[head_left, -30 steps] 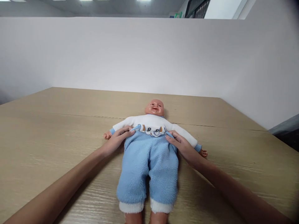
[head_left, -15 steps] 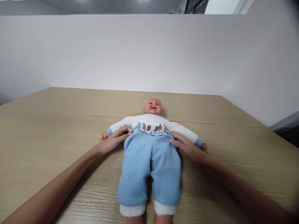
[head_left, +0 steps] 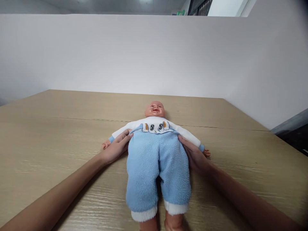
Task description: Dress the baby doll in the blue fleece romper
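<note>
A baby doll [head_left: 155, 109] lies on its back on the wooden table, head away from me and arms spread. It wears a white top [head_left: 131, 126] with blue cuffs and fluffy light-blue pants [head_left: 154, 157] with white hems. Eyes and orange patches decorate the white bib at the waist. At the left side of the waistband, my left hand [head_left: 117, 146] is closed on the edge of the pants, thumb and fingers pinching the cloth. My right hand [head_left: 194, 155] grips the waistband's right side, its fingers partly hidden by the pants. The bare lower legs run out of view at the bottom.
The wooden table [head_left: 60, 138] spreads to both sides, with a seam across it behind the doll's shoulders. A white partition wall [head_left: 144, 54] rises at its far edge. Something dark [head_left: 295, 136] sits beyond the right edge.
Both hands have closed on the waistband, which is pulled up a little and wider at the sides. The doll's legs and hems have shifted slightly right, and more of the lower legs shows.
</note>
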A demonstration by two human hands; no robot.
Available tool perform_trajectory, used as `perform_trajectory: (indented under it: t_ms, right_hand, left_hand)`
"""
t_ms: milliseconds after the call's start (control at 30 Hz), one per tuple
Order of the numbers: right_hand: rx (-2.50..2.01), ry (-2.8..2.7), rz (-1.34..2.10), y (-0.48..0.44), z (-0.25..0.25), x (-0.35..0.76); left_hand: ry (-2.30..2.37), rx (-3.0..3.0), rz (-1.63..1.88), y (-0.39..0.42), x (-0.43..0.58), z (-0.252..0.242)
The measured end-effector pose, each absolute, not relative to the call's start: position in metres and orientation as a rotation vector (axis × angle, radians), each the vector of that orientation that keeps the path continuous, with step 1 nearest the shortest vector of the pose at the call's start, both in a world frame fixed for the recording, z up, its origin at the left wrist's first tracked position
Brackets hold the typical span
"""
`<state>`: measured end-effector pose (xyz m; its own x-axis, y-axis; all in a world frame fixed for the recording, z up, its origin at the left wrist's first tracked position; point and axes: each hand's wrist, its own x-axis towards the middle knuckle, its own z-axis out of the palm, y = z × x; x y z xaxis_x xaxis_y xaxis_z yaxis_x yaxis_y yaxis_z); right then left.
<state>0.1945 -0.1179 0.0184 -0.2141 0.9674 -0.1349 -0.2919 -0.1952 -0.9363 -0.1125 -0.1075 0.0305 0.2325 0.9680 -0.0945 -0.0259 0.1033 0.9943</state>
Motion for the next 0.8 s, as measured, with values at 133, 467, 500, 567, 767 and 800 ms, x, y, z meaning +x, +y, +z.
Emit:
perform_trajectory:
  t_ms: [133,467,500,567,767,800]
  right_hand:
    - [-0.932,-1.157,1.648,-0.107,0.02,0.211]
    - [-1.035,-2.043,1.326,-0.109,0.032,0.258]
    - [-1.001,-2.027,1.35,-0.111,0.031,0.254]
    - [-0.967,-1.922,1.466,-0.113,0.026,0.246]
    - [-0.98,-1.254,1.701,-0.121,0.016,0.22]
    - [-0.96,-1.161,1.725,-0.123,0.016,0.214]
  left_hand:
    - [1.098,1.456,0.898,-0.108,-0.116,0.042]
    - [0.876,1.728,0.539,-0.093,-0.153,0.046]
    - [0.861,1.71,0.546,-0.094,-0.152,0.047]
    - [0.821,1.654,0.56,-0.095,-0.148,0.048]
    - [0.907,1.346,0.816,-0.1,-0.134,0.026]
    - [0.912,1.247,0.902,-0.101,-0.13,0.02]
